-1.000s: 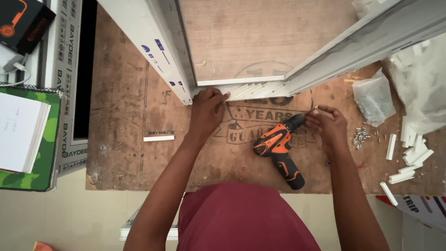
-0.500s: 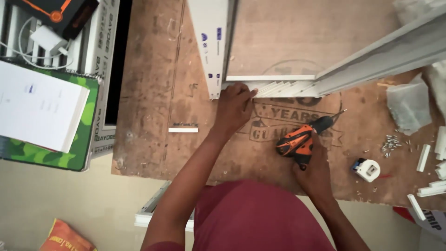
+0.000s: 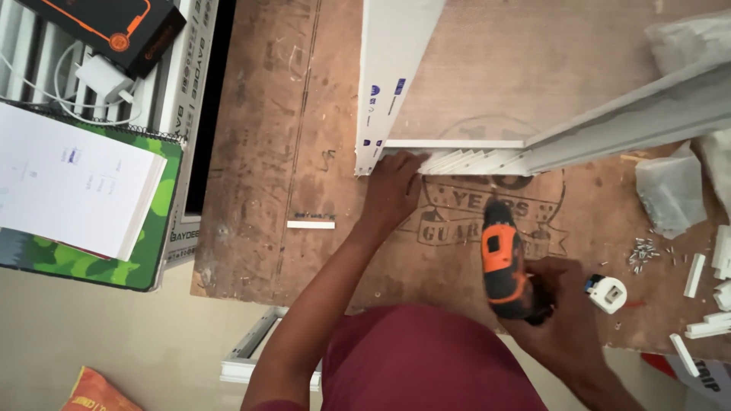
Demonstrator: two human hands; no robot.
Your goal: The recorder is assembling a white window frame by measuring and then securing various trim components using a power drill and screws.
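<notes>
Right hand (image 3: pixel 567 320), near edge of the board (image 3: pixel 251 228): fingers wrapped closed around the handle of one orange-and-black cordless drill (image 3: pixel 504 262). The drill points away from the person, toward the white frame corner; its tip is blurred, so contact with the frame cannot be told.

Just right of that hand, one small white tape measure (image 3: pixel 608 294) lies on the board. Beyond it, a loose scatter of small screws (image 3: pixel 645 253), too fine to count. Along the right edge, several short white offcuts (image 3: pixel 712 304), at least six, some overlapping.

One short white strip (image 3: pixel 311 224) lies alone, left of the left forearm.

Left hand (image 3: pixel 394 190), mid-board: palm down, fingers spread and pressed on the corner where two white frame bars (image 3: pixel 457 156) meet, gripping nothing closed. One bar runs to the far edge; the other angles off to the right edge.

Right side, one clear plastic bag (image 3: pixel 670 190) lies on the board, its contents not readable.

Off the left edge: one spiral notebook (image 3: pixel 68 183) with a green cover, white page showing. Farther back, one black-and-orange box (image 3: pixel 114 27) and one white charger (image 3: pixel 99 76) with cable.
</notes>
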